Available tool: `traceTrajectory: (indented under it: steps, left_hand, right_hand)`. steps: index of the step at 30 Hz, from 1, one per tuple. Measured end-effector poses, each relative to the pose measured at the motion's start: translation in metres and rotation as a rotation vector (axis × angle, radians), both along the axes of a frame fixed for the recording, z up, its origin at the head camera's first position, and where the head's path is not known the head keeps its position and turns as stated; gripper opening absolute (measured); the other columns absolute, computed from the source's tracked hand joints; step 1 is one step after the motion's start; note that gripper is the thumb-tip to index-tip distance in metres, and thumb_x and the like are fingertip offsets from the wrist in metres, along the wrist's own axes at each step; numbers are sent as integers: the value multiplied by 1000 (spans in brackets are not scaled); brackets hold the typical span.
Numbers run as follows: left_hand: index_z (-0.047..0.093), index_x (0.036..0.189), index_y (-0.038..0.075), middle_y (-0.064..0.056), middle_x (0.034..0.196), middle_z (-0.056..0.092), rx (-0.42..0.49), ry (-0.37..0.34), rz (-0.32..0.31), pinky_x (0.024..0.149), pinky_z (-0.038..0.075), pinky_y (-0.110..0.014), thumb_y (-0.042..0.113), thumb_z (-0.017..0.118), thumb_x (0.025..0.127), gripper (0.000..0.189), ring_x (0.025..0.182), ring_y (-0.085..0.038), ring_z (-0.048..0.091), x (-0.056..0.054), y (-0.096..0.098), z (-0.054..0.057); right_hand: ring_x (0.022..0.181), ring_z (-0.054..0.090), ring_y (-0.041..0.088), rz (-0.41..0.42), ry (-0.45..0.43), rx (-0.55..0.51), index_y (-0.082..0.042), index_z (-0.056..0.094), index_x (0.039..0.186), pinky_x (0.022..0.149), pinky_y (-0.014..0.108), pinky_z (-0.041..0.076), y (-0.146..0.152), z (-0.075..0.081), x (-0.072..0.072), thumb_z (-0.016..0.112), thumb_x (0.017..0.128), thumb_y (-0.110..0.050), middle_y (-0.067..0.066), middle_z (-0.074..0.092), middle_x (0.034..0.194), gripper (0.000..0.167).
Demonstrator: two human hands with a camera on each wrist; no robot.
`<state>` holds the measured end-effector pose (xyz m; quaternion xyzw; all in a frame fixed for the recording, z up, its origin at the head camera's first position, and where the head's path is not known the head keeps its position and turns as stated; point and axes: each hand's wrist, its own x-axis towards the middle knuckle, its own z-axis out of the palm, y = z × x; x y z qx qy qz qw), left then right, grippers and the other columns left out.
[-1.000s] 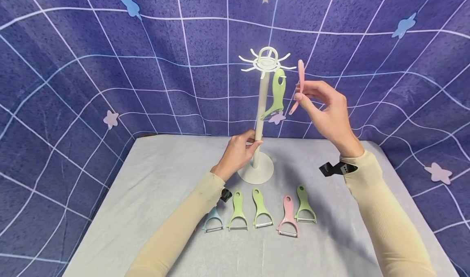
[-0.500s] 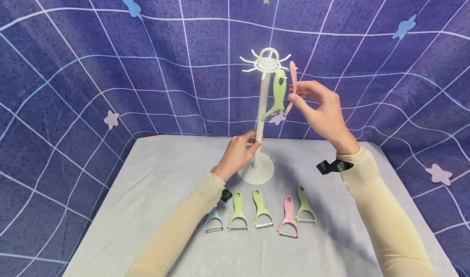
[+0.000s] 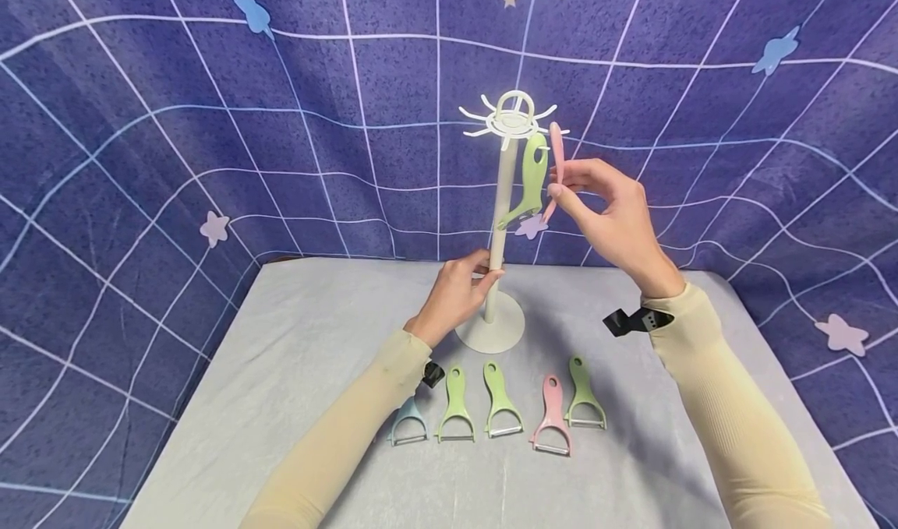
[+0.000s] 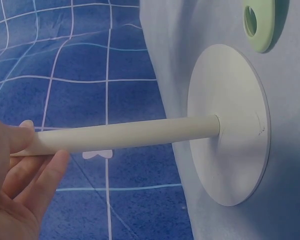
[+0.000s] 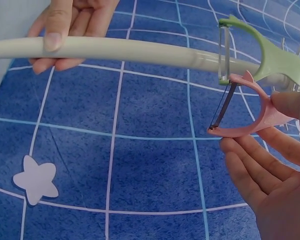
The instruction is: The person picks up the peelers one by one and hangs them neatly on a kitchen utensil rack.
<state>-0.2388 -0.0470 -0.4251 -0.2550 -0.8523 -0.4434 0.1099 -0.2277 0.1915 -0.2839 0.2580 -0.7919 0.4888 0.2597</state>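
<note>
My left hand point(image 3: 457, 291) grips the pole of a cream hook stand point(image 3: 504, 194) a little above its round base, as the left wrist view also shows. At the top of the stand is a ring of white hooks point(image 3: 510, 124). A green peeler point(image 3: 535, 174) hangs by its handle hole from a front hook. With thumb and fingers, my right hand point(image 3: 617, 213) pinches a pink peeler point(image 5: 260, 107), handle end up, blade end down. Its top is right at a hook tip on the right side. In the right wrist view it overlaps the hanging green peeler's blade.
On the grey cloth-covered table point(image 3: 295, 334) lie a blue peeler point(image 3: 409, 420), partly behind the left sleeve, several green peelers point(image 3: 496, 389) and another pink peeler point(image 3: 553, 404). A purple grid-patterned curtain point(image 3: 351, 163) rises behind and at both sides.
My right hand has carried the pink peeler leftward to the hook, then lowered it slightly. The left hand keeps its hold on the pole, and the green peeler still hangs.
</note>
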Motion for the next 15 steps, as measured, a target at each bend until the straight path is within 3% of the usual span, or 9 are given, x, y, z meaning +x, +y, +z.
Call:
traceTrajectory:
  steps: [15]
  left_hand:
    - [72, 112, 5, -11, 107, 80, -8, 6, -1, 89, 66, -27, 19, 72, 105, 15, 102, -24, 79, -1, 0, -1]
  right_hand:
    - [100, 70, 4, 22, 7, -7, 1, 75, 123, 97, 25, 59, 1, -5, -2, 78, 96, 0, 13, 74, 112, 28]
